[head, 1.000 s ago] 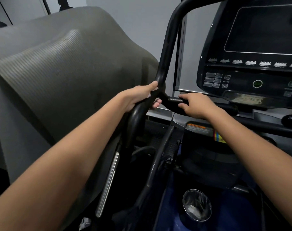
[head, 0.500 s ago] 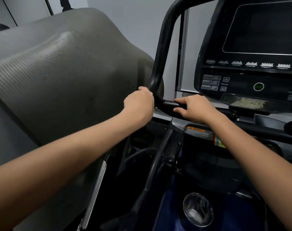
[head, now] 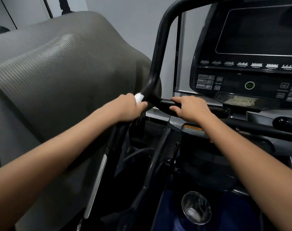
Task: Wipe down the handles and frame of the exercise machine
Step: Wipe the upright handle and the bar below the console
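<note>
The left hand is curled around the curved black tubular handle of the exercise machine at its lower bend, pinching a small white wipe against the tube. Just right of that bend, the right hand grips the short black horizontal grip bar. Wiping looks to be under way at the bend; the tall upper run, lower frame and far grips probably remain. Left of the handle a ribbed grey foam mat crowds close; right of it stands the dark console panel.
</note>
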`<state>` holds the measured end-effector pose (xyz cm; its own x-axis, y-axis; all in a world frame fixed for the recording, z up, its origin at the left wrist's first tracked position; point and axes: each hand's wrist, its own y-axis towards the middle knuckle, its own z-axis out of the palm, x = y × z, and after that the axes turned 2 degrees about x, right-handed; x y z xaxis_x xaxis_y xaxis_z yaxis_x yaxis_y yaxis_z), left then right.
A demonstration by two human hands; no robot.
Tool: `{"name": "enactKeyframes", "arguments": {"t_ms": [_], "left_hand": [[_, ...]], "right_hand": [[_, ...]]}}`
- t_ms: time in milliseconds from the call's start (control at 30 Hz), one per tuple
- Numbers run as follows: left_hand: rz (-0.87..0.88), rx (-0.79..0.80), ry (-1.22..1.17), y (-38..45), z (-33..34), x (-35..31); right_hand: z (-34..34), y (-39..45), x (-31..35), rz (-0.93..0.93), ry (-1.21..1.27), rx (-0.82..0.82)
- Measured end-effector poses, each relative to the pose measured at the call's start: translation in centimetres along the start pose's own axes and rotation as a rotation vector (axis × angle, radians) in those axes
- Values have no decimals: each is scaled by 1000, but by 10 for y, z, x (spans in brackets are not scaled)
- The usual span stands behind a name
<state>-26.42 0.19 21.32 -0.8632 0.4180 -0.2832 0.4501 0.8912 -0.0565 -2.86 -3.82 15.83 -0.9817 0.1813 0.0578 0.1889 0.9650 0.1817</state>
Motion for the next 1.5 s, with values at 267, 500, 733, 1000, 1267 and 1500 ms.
{"name": "enactKeyframes", "arguments": {"t_ms": [267,500,733,1000,1267,1500], "left_hand": [[148,-250,157,-27,23,3],[132,13,267,45,-3,-36],[84,158,-342,79,-16,-34],[143,152,-130,33,-17,5],[77,-113,173,35,7,-25],[141,-91,-72,108,-3,-53]], "right_hand": [[-6,-4,8,87,33,50],[-12,-1,12,162,74,82],[-9,-4,11,121,59,28],[-2,-3,9,74,-10,-36],[3,2,3,58,9,-74],[3,3,2,61,37,-70]]}}
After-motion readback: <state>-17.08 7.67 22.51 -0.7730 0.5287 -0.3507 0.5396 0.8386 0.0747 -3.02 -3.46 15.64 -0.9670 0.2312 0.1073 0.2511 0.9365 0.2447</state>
